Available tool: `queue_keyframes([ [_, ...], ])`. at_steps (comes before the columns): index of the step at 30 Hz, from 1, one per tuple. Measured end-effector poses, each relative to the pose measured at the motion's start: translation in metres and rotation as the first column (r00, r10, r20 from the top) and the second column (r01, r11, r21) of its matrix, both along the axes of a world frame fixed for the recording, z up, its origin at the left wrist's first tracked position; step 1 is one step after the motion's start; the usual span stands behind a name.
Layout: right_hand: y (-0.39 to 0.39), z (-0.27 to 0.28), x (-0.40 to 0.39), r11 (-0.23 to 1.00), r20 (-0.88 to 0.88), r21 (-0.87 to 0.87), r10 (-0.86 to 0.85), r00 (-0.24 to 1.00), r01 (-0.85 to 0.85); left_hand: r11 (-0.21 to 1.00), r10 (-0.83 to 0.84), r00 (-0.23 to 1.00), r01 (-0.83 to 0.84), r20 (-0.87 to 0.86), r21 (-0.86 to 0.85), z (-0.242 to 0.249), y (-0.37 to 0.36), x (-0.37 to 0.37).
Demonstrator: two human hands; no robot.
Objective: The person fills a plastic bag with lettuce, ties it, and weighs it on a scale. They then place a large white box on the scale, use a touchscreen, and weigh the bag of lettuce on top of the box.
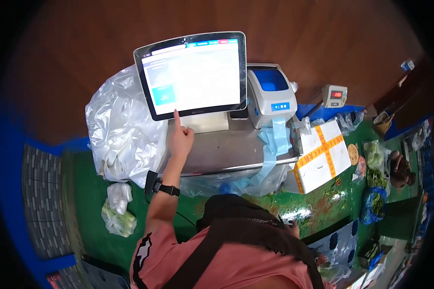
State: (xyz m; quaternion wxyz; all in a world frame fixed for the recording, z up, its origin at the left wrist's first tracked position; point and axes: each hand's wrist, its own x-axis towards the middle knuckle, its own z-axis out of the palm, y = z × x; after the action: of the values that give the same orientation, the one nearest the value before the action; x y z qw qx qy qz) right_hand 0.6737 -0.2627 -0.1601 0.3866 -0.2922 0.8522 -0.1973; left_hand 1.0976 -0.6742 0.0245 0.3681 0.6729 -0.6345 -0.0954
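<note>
Pointing with my left hand (179, 137), I have the index finger stretched up and its tip touching the lower left edge of the touchscreen (194, 73), just where the lit panel meets the dark bezel; the other fingers are curled in loosely and hold nothing. A black wrist strap (165, 188) sits on that forearm. The screen tilts back on its stand above the steel weighing platform (226, 149), and my hand hovers over the platform's left part, which is bare metal with room to move toward its front lip.

To the left, a big heap of clear plastic bags (120, 130) bulges right up against the screen's left edge and the platform's side, so that flank is tight. Below it two small bagged bundles (118, 209) lie on the green floor (84, 202), well apart from my arm.

To the right of the screen stands the white and blue label printer (270, 94), touching the platform's back corner, with a blue strip of labels (275, 144) hanging down over the platform's right front edge. Beside that is a white box taped in yellow (323, 156), and farther off a small scale readout (335, 95).

My right hand (292, 226) shows only in part, low beside my bag strap; whether it holds anything I cannot tell.
</note>
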Motion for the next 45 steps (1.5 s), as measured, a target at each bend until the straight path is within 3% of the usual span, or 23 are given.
queue_keyframes([
  [3,0.019,-0.007,-0.003,0.998,0.012,0.052,-0.04,0.999,0.039,1.0,0.022,0.999,-0.023,0.034,0.009,0.006,-0.008,0.0],
  [6,0.025,0.003,0.0,0.996,-0.079,0.09,0.031,0.996,-0.024,0.999,0.017,0.997,-0.02,0.07,0.037,0.011,-0.019,-0.001],
  [12,0.026,0.012,0.006,0.997,0.004,0.067,-0.048,0.999,0.048,0.999,-0.019,0.993,0.015,0.115,0.037,0.013,-0.032,-0.011],
  [15,0.02,0.023,0.016,0.996,-0.001,0.071,-0.059,0.998,0.059,0.993,-0.087,0.991,0.079,0.101,0.085,0.016,-0.025,-0.031],
  [20,0.039,-0.009,0.013,0.993,0.068,0.09,-0.087,0.994,0.081,0.946,-0.319,0.94,0.308,0.122,0.1,0.006,-0.012,-0.084],
  [24,0.037,0.011,0.019,0.989,0.014,0.12,-0.083,0.996,0.081,0.943,-0.324,0.94,0.313,0.105,0.113,0.002,-0.02,-0.11],
  [27,0.062,-0.016,0.011,0.976,0.067,0.106,-0.2,0.978,0.192,0.921,-0.389,0.913,0.387,0.123,0.042,0.001,-0.016,-0.125],
  [28,0.07,-0.015,0.012,0.977,0.016,0.118,-0.183,0.983,0.179,0.902,-0.431,0.9,0.43,0.059,0.029,-0.011,-0.013,-0.133],
  [30,0.073,-0.006,0.01,0.967,-0.092,0.149,-0.192,0.977,0.204,0.836,-0.505,0.856,0.518,-0.114,0.182,0.0,0.007,-0.162],
  [31,0.076,0.002,0.005,0.951,-0.076,0.176,-0.243,0.967,0.252,0.806,-0.553,0.827,0.562,-0.101,0.188,0.0,0.021,-0.174],
  [33,0.072,0.008,-0.007,0.938,-0.005,0.228,-0.268,0.964,0.262,0.676,-0.725,0.671,0.736,-0.154,0.025,-0.03,0.047,-0.197],
  [35,0.076,0.002,-0.026,0.928,0.056,0.242,-0.304,0.951,0.283,0.633,-0.744,0.654,0.755,-0.135,0.169,-0.042,0.086,-0.226],
  [37,0.084,-0.013,-0.054,0.933,0.062,0.229,-0.298,0.953,0.277,0.503,-0.814,0.56,0.812,-0.153,0.295,-0.038,0.126,-0.257],
  [42,0.1,-0.049,-0.134,0.944,0.058,0.14,-0.311,0.949,0.3,0.321,-0.865,0.454,0.828,-0.214,0.461,-0.047,0.204,-0.329],
  [44,0.109,-0.055,-0.171,0.979,-0.02,0.055,-0.195,0.981,0.196,0.277,-0.871,0.437,0.814,-0.223,0.511,-0.056,0.223,-0.355],
  [45,0.117,-0.051,-0.185,0.969,-0.011,0.036,-0.246,0.969,0.246,0.243,-0.872,0.416,0.825,-0.258,0.51,-0.065,0.234,-0.37],
])
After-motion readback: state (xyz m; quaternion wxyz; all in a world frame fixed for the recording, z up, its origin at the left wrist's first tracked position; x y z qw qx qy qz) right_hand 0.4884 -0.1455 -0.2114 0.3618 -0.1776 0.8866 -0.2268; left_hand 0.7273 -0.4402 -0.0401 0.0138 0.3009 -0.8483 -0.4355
